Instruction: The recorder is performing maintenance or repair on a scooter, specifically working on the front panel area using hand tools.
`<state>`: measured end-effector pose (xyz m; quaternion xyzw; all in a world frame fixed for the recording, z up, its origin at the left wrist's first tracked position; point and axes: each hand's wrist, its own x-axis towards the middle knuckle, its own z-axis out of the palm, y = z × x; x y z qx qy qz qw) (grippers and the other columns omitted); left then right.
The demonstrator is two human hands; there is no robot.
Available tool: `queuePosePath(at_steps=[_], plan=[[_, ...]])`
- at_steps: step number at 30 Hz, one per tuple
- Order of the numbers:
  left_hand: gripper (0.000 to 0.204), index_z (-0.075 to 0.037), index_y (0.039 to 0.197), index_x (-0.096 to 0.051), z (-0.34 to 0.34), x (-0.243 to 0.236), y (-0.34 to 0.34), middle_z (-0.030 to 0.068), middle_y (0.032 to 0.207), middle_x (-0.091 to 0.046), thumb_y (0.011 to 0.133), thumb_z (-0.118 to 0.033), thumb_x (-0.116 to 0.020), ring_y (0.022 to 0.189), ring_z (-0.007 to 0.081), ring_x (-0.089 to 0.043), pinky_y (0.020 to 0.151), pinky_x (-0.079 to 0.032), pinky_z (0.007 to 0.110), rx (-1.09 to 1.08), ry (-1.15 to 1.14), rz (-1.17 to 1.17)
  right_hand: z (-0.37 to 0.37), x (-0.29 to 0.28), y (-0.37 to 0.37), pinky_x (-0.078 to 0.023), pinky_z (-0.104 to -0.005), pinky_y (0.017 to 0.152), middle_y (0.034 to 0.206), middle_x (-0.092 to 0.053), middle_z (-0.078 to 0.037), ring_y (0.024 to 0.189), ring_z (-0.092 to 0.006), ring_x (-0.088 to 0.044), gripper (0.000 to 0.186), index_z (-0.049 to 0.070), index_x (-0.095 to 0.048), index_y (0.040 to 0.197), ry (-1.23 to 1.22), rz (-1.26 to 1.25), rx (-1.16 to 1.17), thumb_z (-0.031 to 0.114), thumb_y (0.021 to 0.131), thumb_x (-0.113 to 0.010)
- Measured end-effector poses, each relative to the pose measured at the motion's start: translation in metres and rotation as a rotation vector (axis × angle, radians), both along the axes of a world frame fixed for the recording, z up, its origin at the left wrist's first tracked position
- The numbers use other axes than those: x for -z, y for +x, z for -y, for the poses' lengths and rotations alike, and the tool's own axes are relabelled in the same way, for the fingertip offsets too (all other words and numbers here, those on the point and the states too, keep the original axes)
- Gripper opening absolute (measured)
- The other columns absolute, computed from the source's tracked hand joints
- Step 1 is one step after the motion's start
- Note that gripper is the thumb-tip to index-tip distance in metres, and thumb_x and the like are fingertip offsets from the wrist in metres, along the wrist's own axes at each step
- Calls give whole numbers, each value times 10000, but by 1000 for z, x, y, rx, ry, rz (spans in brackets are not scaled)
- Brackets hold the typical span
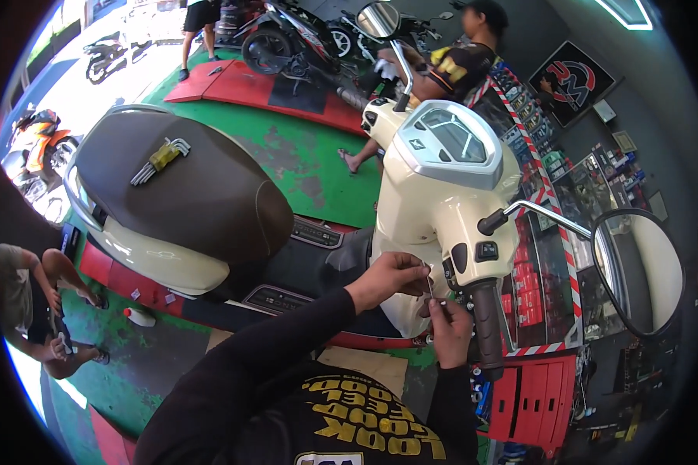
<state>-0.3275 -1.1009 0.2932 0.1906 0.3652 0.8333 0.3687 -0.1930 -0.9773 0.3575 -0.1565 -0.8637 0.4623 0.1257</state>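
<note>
My left hand point(388, 279) pinches a thin metal piece point(430, 285) beside the front of a cream scooter point(411, 217). My right hand point(450, 329), just below and to the right, also pinches it near its lower end. Both hands are near the right-side handlebar with its brown grip point(485, 318) and black switch housing point(485, 252). A set of hex keys in a yellow holder point(159, 161) lies on the dark brown seat point(194, 194), away from my hands.
A mirror point(640, 271) juts out right. A person point(473, 54) stands beyond the scooter; another point(31, 302) crouches at left. Red-and-white striped glass cases point(551, 263) and a red tool chest point(531, 399) line the right. A white bottle point(139, 316) rests on the green floor.
</note>
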Motion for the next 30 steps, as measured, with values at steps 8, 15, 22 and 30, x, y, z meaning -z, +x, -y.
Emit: queuePosePath(at_steps=[8, 15, 22, 30], plan=[[164, 30, 1029, -641, -27, -6, -16, 112, 845, -685, 969, -116, -595, 707, 177, -684, 687, -581, 271, -58, 79, 277, 4, -7, -37, -348, -215, 445, 644, -640, -39, 464, -86, -461, 226, -1, -678, 950, -240, 100, 287, 200, 970, -576], [172, 37, 1031, -640, -29, -4, -21, 103, 797, -672, 967, -117, -596, 659, 167, -661, 643, -560, 261, -85, 98, 295, 2, 4, -43, -315, -201, 408, 624, -629, -47, 434, -83, -453, 247, 4, -667, 944, -136, 77, 262, 226, 982, -565], [151, 18, 1006, -653, -31, 1, -19, 78, 788, -664, 963, -120, -610, 627, 134, -630, 622, -537, 244, -154, 79, 308, 9, -22, -45, -308, -212, 396, 596, -607, -38, 414, -93, -450, 287, 25, -640, 915, -776, 225, 283, 276, 1004, -532], [163, 32, 999, -657, -36, -2, -14, 73, 788, -662, 960, -121, -615, 632, 124, -614, 639, -533, 248, -258, 10, 308, 11, -3, -45, -340, -221, 389, 616, -618, -36, 414, -110, -474, 362, 36, -612, 902, -521, 263, 242, 370, 1002, -516]])
